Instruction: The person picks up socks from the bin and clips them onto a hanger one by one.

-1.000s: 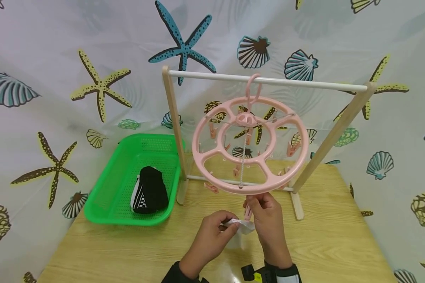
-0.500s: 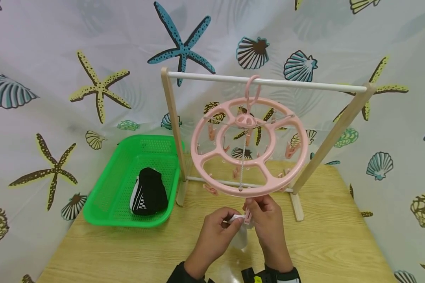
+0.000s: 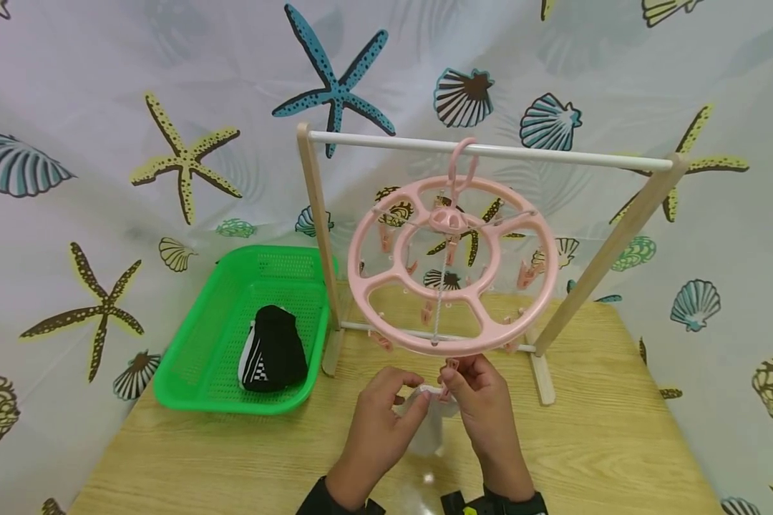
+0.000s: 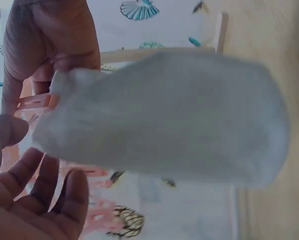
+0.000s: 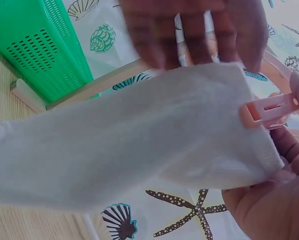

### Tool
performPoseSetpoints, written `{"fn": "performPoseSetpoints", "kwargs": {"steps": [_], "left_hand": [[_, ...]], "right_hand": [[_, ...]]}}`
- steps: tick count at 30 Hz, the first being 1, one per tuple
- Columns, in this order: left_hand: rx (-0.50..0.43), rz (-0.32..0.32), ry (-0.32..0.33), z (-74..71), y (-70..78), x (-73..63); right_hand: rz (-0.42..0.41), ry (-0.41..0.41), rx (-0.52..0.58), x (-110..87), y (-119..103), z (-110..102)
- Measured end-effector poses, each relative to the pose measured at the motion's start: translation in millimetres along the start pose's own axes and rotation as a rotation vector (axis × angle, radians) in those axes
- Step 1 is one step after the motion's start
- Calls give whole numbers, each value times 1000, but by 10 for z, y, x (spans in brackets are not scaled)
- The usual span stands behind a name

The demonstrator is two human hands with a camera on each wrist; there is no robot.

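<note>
- Head view: below near side of pink hanger [image 3: 447, 220], pinching clip [image 5: 262, 111] on white sock [image 5: 134, 142] with right hand [image 3: 486, 406].
- Spreading left hand [image 3: 381, 416] loosely beside sock; can't tell if touching.
- Cropping sock's end in right wrist view.

Room is lying at both sides, while a pink ring hanger [image 3: 447, 219] is blocking the way straight up
Bare worktop [image 3: 605, 429] is stretching to the right of the right hand [image 3: 489, 415], and a second gap is running between the left hand [image 3: 376, 429] and the green basket [image 3: 245, 405]; dangling pegs [image 3: 527, 275] are narrowing the space beneath the hanger; the left upright [image 3: 318, 214] and the right upright [image 3: 608, 254] are fencing both ends, with the low crossbar [image 3: 419, 332] running behind the hanger; between the two hands, a white sock [image 3: 428, 433] is hanging below a pinched peg [image 3: 447, 390], filling the gap there
</note>
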State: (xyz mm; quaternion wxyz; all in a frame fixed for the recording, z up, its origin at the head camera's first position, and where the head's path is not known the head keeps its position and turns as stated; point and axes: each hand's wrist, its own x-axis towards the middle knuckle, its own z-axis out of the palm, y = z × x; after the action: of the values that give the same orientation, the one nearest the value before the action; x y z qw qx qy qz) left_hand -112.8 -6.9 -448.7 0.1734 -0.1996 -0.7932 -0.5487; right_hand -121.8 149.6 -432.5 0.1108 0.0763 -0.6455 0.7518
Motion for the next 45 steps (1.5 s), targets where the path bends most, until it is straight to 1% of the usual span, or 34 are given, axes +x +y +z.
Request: {"fn": "performPoseSetpoints", "kwargs": {"steps": [2, 4, 5, 6, 8, 10, 12, 15, 17, 20, 23, 27, 31, 36, 39, 42, 45], "left_hand": [[118, 130, 88, -47, 34, 31], [199, 249, 165, -101, 83, 87], [227, 296, 192, -128, 111, 123], [255, 328, 206, -155, 140, 164], [304, 363, 199, -203, 188, 253], [364, 355, 168, -236, 224, 341], [419, 328, 120, -255, 237, 414], [464, 289, 68, -266, 244, 476], [465, 273, 51, -263, 243, 489], [450, 264, 51, -261, 245, 490], [433, 265, 54, -261, 245, 489], [425, 283, 57, -263, 247, 494], [431, 318, 61, -272, 251, 501], [428, 354, 74, -313, 260, 524], [435, 378, 85, -356, 269, 547], [462, 400, 91, -413, 289, 573], [474, 415, 82, -475, 313, 600]], "right_hand": [[3, -5, 2, 1, -6, -2], [16, -5, 2, 3, -11, -4], [25, -3, 0, 5, -9, -5], [33, -1, -4, 6, -9, -6], [47, 3, -11, 7, -5, -10], [53, 2, -21, 5, -4, -12], [64, 1, -28, 1, -4, -14], [74, -7, -25, -6, -8, -12], [77, -7, -24, -9, -6, -14], [68, -16, -38, -8, -7, -20], [54, -20, -75, -2, -12, -31], [39, -11, -124, -1, -30, -42], [32, 2, -158, -6, -52, -43], [17, 6, -203, -11, -75, -63], [23, 20, -232, -35, -88, -93], [28, 68, -272, -90, -131, -135], [13, 181, -273, -142, -205, -192]]}}
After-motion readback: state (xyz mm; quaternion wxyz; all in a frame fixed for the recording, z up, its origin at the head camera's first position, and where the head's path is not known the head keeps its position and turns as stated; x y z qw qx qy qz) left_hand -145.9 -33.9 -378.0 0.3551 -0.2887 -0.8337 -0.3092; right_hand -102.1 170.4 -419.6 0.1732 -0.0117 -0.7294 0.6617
